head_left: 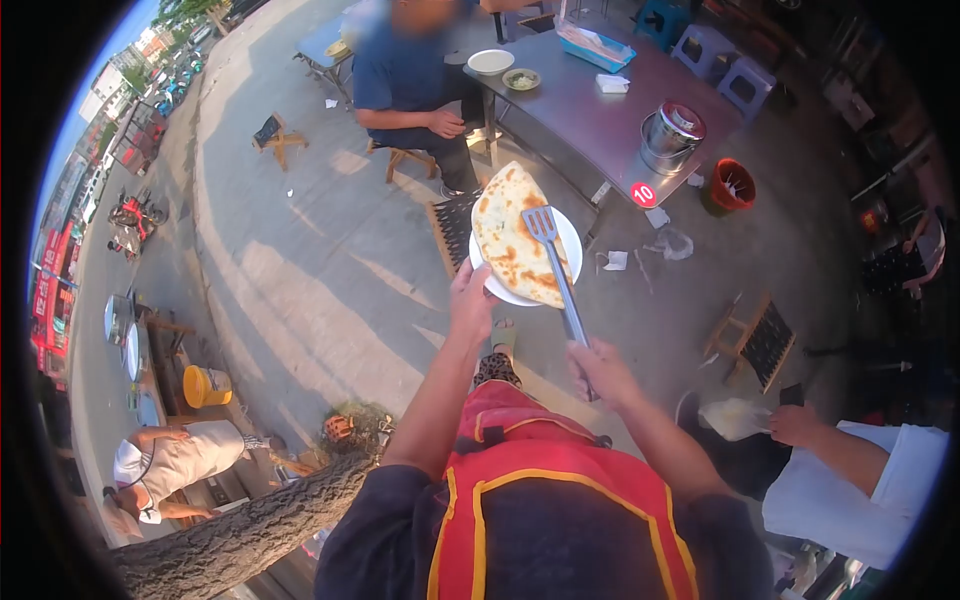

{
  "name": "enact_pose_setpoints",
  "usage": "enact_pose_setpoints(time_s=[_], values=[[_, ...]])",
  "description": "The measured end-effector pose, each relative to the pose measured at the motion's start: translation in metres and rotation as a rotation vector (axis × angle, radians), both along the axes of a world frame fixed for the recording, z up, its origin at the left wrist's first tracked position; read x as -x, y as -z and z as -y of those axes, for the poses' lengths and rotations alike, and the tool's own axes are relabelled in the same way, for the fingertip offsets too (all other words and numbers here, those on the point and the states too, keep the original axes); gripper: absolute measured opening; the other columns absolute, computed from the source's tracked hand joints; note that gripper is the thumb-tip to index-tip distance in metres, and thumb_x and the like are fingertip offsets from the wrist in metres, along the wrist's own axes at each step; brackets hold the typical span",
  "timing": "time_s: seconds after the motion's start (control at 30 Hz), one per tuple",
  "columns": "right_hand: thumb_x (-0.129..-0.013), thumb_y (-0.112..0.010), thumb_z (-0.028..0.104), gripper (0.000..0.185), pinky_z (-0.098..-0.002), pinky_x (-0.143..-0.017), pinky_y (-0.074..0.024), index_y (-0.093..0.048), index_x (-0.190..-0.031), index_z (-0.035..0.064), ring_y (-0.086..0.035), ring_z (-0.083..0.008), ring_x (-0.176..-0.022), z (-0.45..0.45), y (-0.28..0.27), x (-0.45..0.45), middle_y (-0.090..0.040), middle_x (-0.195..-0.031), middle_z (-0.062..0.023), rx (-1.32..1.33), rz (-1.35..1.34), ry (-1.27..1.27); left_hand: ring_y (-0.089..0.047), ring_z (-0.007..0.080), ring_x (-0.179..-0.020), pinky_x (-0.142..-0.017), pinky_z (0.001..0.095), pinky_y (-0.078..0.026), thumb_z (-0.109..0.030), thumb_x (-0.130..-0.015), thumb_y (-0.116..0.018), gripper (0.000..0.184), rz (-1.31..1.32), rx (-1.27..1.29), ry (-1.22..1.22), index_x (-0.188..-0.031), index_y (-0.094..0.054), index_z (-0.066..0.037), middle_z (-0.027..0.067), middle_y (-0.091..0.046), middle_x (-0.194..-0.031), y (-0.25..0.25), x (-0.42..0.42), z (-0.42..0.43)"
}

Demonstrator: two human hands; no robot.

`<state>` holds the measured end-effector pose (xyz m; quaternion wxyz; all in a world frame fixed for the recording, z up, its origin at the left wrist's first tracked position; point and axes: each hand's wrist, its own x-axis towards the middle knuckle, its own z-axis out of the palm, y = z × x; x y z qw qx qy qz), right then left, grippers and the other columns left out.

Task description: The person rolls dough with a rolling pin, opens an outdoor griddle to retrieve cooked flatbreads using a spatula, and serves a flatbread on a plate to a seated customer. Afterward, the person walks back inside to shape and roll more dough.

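My left hand (474, 290) grips the left edge of a white plate (570, 245), its fingers partly under the rim. On the plate lies a folded, browned flatbread (503, 235), which reaches past the plate's upper left edge. My right hand (598, 370) is closed round the handle of a metal slotted spatula (560, 272). The spatula's head rests on or just over the right part of the bread; which of the two I cannot tell.
Ahead stands a metal table (600, 125) with bowls, a blue tray (597, 46) and a steel pot (672, 138). A seated person (405, 85) is at its left end. A stool (452, 235), a red bucket (730, 187) and people at both lower sides are around me.
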<state>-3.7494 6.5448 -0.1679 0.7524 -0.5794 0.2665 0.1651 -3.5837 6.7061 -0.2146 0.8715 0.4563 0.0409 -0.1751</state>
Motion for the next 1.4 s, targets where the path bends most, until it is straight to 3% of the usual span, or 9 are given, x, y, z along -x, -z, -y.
enact_pose_setpoints(time_s=[0.13,0.23,0.43,0.57,0.8,1.07,1.4], values=[[-0.093,-0.052,0.027,0.023,-0.0265,-0.035,-0.0317,-0.046,-0.082,0.0073,-0.040,-0.0098,-0.039,0.028,0.007,-0.063,-0.043,-0.056,0.0002,0.126,-0.018,0.035,-0.061,0.0187,-0.100,-0.083,0.0343,-0.053,-0.010,-0.092,-0.046,0.035,-0.015,0.043,0.083,-0.126,-0.046,-0.002,0.0097,-0.059,-0.116,0.014,-0.069,0.036],[-0.093,-0.052,0.027,0.023,-0.0260,-0.035,-0.0334,-0.047,-0.081,0.0077,-0.042,-0.0093,-0.039,0.042,0.011,-0.120,-0.044,-0.054,0.0000,0.182,-0.040,0.057,-0.061,0.0201,-0.101,-0.086,0.0369,-0.052,-0.012,-0.094,-0.046,0.035,0.090,-0.093,0.123,-0.127,-0.045,-0.002,0.0101,-0.058,-0.116,0.029,-0.124,0.056],[-0.093,-0.052,0.027,0.024,-0.0260,-0.035,-0.0348,-0.048,-0.079,0.0079,-0.044,-0.0098,-0.039,0.072,0.031,-0.222,-0.046,-0.054,-0.0003,0.242,-0.101,0.054,-0.061,0.0200,-0.102,-0.087,0.0399,-0.051,-0.017,-0.097,-0.046,0.034,-0.257,0.041,0.155,-0.128,-0.046,-0.004,0.0087,-0.059,-0.116,0.051,-0.237,0.093],[-0.094,-0.051,0.027,0.025,-0.0272,-0.035,-0.0321,-0.046,-0.078,0.0081,-0.042,-0.0107,-0.039,0.091,0.037,-0.290,-0.043,-0.053,-0.0002,0.201,-0.126,0.075,-0.057,0.0226,-0.110,-0.091,0.0423,-0.049,-0.017,-0.098,-0.041,0.038,-0.271,0.011,0.214,-0.134,-0.040,-0.005,0.0099,-0.055,-0.124,0.059,-0.303,0.122],[-0.093,-0.052,0.028,0.023,-0.0263,-0.035,-0.0362,-0.047,-0.083,0.0074,-0.045,-0.0104,-0.041,0.130,0.076,-0.366,-0.045,-0.057,-0.0006,0.115,-0.192,0.200,-0.057,0.0222,-0.112,-0.095,0.0401,-0.046,-0.018,-0.098,-0.041,0.036,-0.347,0.062,0.260,-0.131,-0.044,-0.005,0.0095,-0.055,-0.124,0.105,-0.378,0.177],[-0.095,-0.049,0.024,0.020,-0.0254,-0.034,-0.0354,-0.044,-0.083,0.0083,-0.044,-0.0097,-0.039,0.197,0.124,-0.438,-0.043,-0.056,0.0003,-0.002,-0.224,0.248,-0.060,0.0206,-0.106,-0.091,0.0408,-0.049,-0.022,-0.096,-0.044,0.038,-0.425,-0.050,0.249,-0.131,-0.046,-0.008,0.0075,-0.059,-0.118,0.146,-0.452,0.252],[-0.094,-0.049,0.027,0.026,-0.0260,-0.034,-0.0336,-0.046,-0.080,0.0056,-0.044,-0.0108,-0.037,0.265,0.160,-0.527,-0.043,-0.053,-0.0010,0.159,-0.150,0.194,-0.061,0.0197,-0.102,-0.087,0.0383,-0.051,-0.024,-0.098,-0.045,0.030,-0.501,-0.010,0.185,-0.121,-0.050,-0.005,0.0080,-0.060,-0.112,0.212,-0.532,0.331]])
